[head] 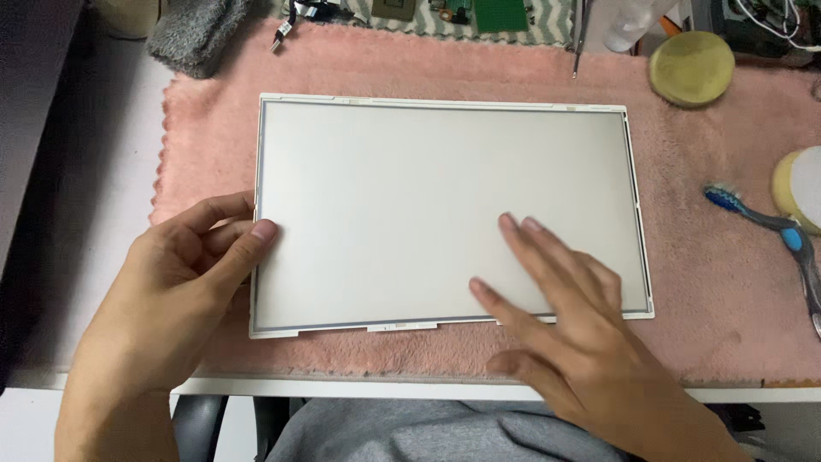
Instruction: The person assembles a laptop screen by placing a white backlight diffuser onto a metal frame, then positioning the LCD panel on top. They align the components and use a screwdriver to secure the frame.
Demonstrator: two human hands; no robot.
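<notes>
A flat white rectangular panel (410, 188) with a thin grey border lies on a pink fluffy mat (710, 282). My left hand (184, 282) grips the panel's left edge, thumb on top and fingers curled under it. My right hand (556, 316) rests flat on the panel's lower right part, fingers spread and pointing up-left.
A blue and grey toothbrush (774, 235) lies on the mat at the right. A round yellow sponge (691, 68) and a white and yellow pad (800, 184) sit nearby. A grey cloth (201, 34), green circuit boards (496, 13) and tweezers (580, 43) lie at the back.
</notes>
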